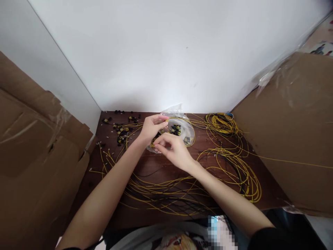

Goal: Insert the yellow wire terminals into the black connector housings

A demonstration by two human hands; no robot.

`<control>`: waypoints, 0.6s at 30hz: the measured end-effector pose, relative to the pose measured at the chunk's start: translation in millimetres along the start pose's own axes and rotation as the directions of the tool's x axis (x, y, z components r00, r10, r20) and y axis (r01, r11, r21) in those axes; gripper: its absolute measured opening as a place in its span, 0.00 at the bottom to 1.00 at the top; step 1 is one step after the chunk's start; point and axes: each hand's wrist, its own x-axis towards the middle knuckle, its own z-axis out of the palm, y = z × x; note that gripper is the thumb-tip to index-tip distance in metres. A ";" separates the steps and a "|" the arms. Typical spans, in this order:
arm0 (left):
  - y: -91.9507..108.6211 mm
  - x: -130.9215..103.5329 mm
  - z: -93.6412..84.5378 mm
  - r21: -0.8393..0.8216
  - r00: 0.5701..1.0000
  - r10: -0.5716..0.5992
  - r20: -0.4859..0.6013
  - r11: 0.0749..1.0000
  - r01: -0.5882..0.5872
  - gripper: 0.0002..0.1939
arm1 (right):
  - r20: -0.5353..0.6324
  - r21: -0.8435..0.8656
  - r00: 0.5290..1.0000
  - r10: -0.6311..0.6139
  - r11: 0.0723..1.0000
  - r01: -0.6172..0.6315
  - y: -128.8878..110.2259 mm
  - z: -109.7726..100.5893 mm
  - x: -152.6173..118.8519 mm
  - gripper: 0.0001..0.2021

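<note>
A clear plastic bag (182, 121) with small black and yellow parts inside lies at the back middle of a dark wooden table (215, 158). My left hand (151, 126) pinches the bag's near edge, fingers closed on the plastic. My right hand (173, 149) sits just in front of it, fingertips pinched together at the bag's mouth; I cannot tell whether a part is between them. Loose black and yellow parts (121, 130) lie scattered to the left of the bag.
Yellow wires (236, 170) loop over the table's right side, a tighter yellow coil (221, 123) sits at the back right, and long yellow and black strands (161, 194) cross the front. Cardboard sheets (33, 152) stand left and right (293, 139). A white wall is behind.
</note>
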 end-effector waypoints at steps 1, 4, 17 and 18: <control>-2.9 -3.9 -2.5 0.041 1.000 -0.004 0.011 0.999 0.004 0.11 | -0.041 0.175 0.998 0.041 0.984 -0.033 0.5 -2.7 0.7 0.03; -12.5 -16.2 -6.7 0.081 1.000 -0.009 0.013 0.997 0.008 0.13 | -0.178 0.482 0.963 0.201 0.871 -0.093 12.1 -9.0 5.9 0.05; -31.0 -34.7 -0.4 0.171 0.988 0.154 0.007 0.973 -0.153 0.10 | -0.382 0.536 0.876 0.294 0.843 -0.049 61.4 -2.0 1.6 0.10; -31.6 -34.9 -0.9 0.181 0.986 0.168 0.016 0.969 -0.168 0.10 | -0.388 0.528 0.875 0.288 0.848 -0.045 62.3 -1.9 1.2 0.09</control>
